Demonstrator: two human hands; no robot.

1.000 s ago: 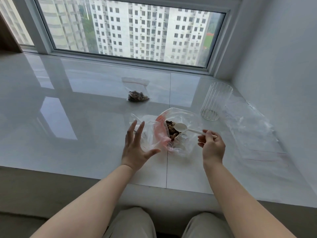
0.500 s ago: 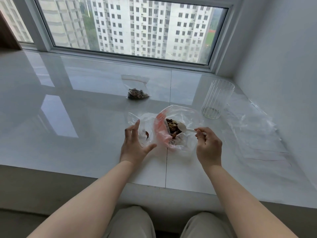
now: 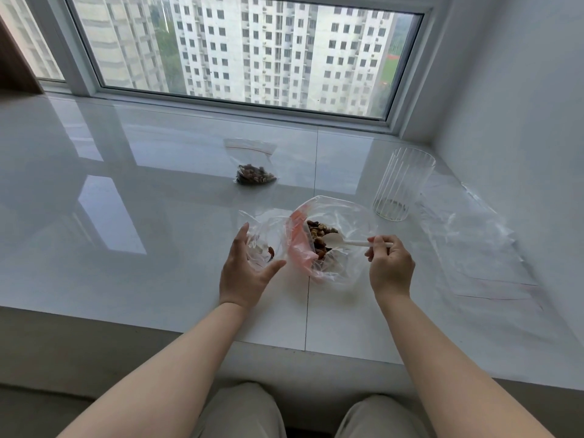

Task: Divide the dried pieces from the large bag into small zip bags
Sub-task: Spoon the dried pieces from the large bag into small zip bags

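The large clear bag (image 3: 344, 216) with a pink rim lies open on the white sill, brown dried pieces (image 3: 319, 235) inside. My right hand (image 3: 390, 267) pinches the handle of a white plastic spoon (image 3: 335, 241), whose bowl rests on the pieces. To its left a small clear zip bag (image 3: 264, 232) holds a few pieces. My left hand (image 3: 245, 270) cups that bag's near side with straight fingers and spread thumb. A filled small zip bag (image 3: 254, 175) lies farther back.
A ribbed clear glass (image 3: 401, 184) stands at the right, behind the large bag. Several flat empty zip bags (image 3: 480, 248) lie by the right wall. The sill (image 3: 126, 216) ends at a front edge near my knees; a window runs along the back.
My right hand brought the spoon down into the large bag's pieces. My left hand moved in against the small bag, and its fingers straightened again.
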